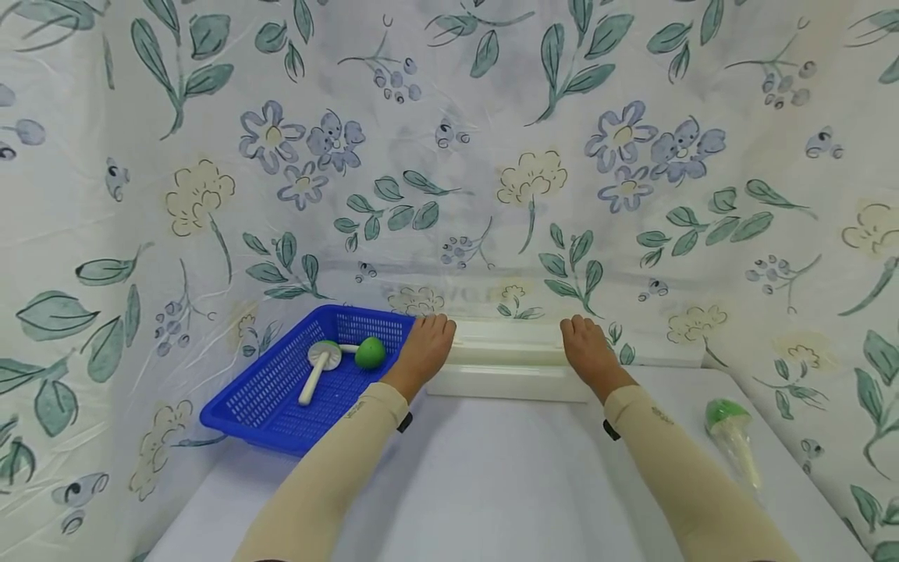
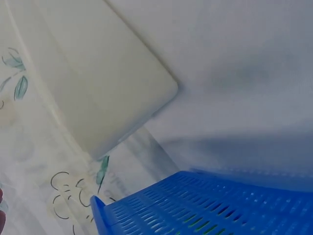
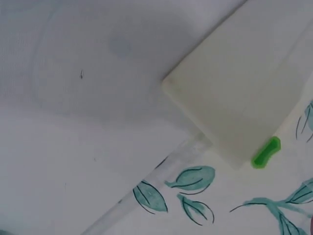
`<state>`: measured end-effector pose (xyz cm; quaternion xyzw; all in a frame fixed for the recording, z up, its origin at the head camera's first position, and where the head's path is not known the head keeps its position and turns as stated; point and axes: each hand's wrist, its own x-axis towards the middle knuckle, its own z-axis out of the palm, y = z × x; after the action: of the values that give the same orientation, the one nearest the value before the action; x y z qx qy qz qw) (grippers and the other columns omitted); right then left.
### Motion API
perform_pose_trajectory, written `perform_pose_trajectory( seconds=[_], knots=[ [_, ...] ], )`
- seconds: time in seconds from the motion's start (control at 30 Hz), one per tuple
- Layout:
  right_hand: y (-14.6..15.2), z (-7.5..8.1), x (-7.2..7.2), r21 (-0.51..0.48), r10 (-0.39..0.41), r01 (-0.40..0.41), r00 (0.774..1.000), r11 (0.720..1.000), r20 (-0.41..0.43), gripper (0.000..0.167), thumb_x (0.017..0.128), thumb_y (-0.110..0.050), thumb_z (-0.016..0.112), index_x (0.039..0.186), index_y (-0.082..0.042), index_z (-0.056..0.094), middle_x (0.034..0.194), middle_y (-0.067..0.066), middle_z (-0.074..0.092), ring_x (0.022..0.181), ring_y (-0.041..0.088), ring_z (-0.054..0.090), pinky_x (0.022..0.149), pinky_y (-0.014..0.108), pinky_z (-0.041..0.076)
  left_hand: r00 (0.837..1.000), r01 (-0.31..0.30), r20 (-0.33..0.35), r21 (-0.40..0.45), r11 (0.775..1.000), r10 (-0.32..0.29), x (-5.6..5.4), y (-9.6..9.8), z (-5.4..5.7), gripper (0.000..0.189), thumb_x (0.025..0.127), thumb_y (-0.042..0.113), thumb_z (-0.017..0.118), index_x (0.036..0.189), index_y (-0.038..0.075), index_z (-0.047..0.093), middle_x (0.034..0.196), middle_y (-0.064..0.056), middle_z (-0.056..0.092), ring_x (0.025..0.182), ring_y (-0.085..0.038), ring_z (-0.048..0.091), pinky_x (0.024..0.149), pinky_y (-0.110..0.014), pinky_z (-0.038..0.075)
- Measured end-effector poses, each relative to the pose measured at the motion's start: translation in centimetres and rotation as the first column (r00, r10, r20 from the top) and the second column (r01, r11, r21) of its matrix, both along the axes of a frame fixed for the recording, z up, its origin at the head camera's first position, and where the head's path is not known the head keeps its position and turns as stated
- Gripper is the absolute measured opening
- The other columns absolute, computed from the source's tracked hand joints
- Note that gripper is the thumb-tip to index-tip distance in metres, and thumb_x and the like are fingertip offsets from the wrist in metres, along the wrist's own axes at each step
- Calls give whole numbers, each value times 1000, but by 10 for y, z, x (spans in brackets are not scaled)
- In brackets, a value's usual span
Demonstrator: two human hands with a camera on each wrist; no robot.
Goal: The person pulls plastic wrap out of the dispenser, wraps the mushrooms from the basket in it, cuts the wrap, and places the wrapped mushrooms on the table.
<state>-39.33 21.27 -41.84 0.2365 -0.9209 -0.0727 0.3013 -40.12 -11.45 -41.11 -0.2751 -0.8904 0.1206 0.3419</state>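
Fingers curled and close together, the left hand (image 1: 427,347) grips the white box (image 1: 507,383) at its nine o'clock end, the right hand (image 1: 588,351) at its three o'clock end. The box is at twelve o'clock on the table (image 1: 506,484), with a blue basket (image 1: 246,435) holding toy mushrooms (image 1: 370,353) at nine and a bagged mushroom (image 1: 732,437) near four.
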Motion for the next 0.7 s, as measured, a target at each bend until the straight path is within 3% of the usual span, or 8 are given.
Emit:
perform_pose_trajectory(
  seconds=[0.4,0.7],
  knots=[
    [1,19,3,15,32,-31,994,999,-106,18,91,6,60,95,5,42,79,12,37,66,24,37,56,34,40,1000,2,-24,25,1000,-2,1,-3,16,4,95,3,54,99,2,53,86,-9,48,79,-25,49,76,-39,42],
    [3,29,3,-5,69,-71,984,997,-167,16,93,4,58,91,4,42,77,12,37,64,25,37,54,34,38,995,30,-92,36,999,-26,0,-3,25,5,94,2,56,98,2,52,86,-10,49,80,-27,50,75,-40,42]
  ],
)
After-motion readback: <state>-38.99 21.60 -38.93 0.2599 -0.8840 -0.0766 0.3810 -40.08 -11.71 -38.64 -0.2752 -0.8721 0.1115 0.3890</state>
